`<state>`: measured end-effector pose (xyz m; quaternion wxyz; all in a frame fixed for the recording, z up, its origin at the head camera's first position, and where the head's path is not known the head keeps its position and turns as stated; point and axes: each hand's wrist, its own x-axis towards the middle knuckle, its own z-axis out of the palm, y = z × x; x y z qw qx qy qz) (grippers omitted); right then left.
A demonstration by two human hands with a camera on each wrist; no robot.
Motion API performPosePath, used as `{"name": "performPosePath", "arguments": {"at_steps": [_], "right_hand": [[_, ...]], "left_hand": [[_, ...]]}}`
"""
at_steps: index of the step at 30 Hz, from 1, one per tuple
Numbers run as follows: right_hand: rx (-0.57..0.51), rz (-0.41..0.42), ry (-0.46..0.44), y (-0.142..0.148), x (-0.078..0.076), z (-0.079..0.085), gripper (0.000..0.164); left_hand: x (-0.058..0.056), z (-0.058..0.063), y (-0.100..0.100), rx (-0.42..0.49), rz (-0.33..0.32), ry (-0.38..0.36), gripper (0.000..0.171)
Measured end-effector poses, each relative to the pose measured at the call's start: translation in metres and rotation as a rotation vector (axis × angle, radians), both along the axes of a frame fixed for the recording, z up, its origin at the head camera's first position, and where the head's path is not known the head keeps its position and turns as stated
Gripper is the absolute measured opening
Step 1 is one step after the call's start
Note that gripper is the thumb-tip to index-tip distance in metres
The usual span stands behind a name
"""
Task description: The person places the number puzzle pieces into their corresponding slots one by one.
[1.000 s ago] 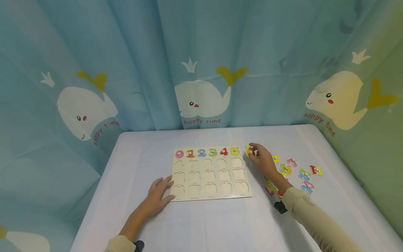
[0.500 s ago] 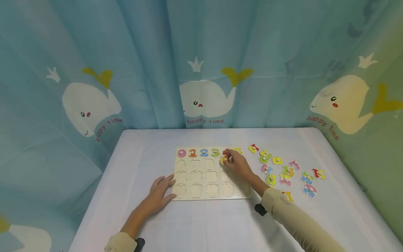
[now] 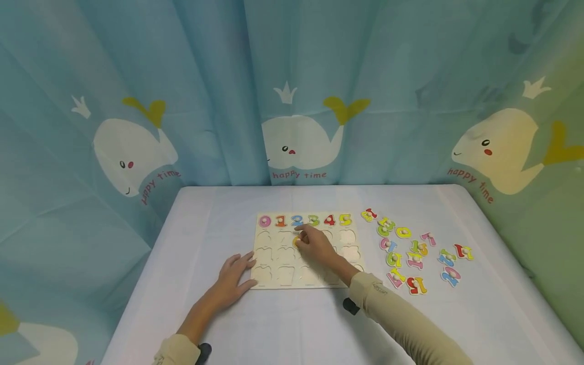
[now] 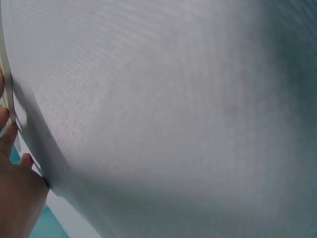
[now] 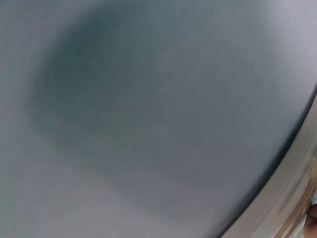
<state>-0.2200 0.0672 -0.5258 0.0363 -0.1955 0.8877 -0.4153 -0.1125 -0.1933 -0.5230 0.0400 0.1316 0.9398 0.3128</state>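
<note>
A pale wooden number puzzle board (image 3: 315, 281) lies on the white table, its top row filled with the numbers 0 to 5 and its lower rows showing bare recesses. My right hand (image 3: 317, 247) is over the second row and pinches a yellow-orange number puzzle piece (image 3: 296, 242), mostly covered by the fingers. At the board's left edge rests my left hand (image 3: 231, 280), fingers spread, fingertips at the rim. In the left wrist view the left hand (image 4: 20, 193) touches the board's edge; only a bit of the right hand (image 5: 311, 225) shows in the right wrist view.
Right of the board lie several loose coloured number pieces, among them a red-and-yellow 15 (image 3: 416, 285), a pink 7 (image 3: 429, 239) and a yellow 0 (image 3: 403, 232). A blue curtain (image 3: 219, 126) with whale prints hangs behind the table (image 3: 283, 329).
My right hand has taken the yellow-orange piece from beside the board's top right corner and carried it left over the second row. The left hand has stayed at the board's left edge.
</note>
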Motion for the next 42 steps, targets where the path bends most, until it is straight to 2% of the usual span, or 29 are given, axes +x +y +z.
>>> {"name": "performPosePath", "arguments": {"at_steps": [8,15,19,22,27,30,36,42], "right_hand": [[-0.012,-0.003,0.047,-0.023,-0.002,-0.001,0.031],[0.010,-0.064,0.009,-0.053,-0.006,0.001,0.033],[0.005,-0.072,0.015,-0.068,-0.006,0.003,0.035],[0.010,-0.089,0.041,-0.076,-0.004,0.002,0.035],[0.075,-0.129,0.094,-0.088,-0.003,-0.003,0.030],[0.088,-0.141,0.102,-0.095,-0.002,-0.003,0.025],[0.076,-0.180,0.072,-0.103,-0.001,0.000,0.020],[0.059,-0.162,0.069,-0.105,0.000,-0.002,0.021]], "left_hand": [[-0.004,0.000,0.004,0.017,-0.031,0.010,0.052],[-0.004,0.003,0.004,0.012,-0.029,0.005,0.049],[-0.003,0.002,0.004,0.025,-0.036,0.009,0.050],[-0.002,0.000,0.005,0.043,-0.058,0.026,0.051],[-0.002,-0.002,0.004,0.066,-0.085,0.074,0.051],[-0.002,-0.003,0.002,0.062,-0.082,0.081,0.051],[-0.002,0.002,-0.001,0.027,-0.056,0.033,0.054],[0.000,-0.002,-0.003,0.055,-0.058,0.079,0.052]]}}
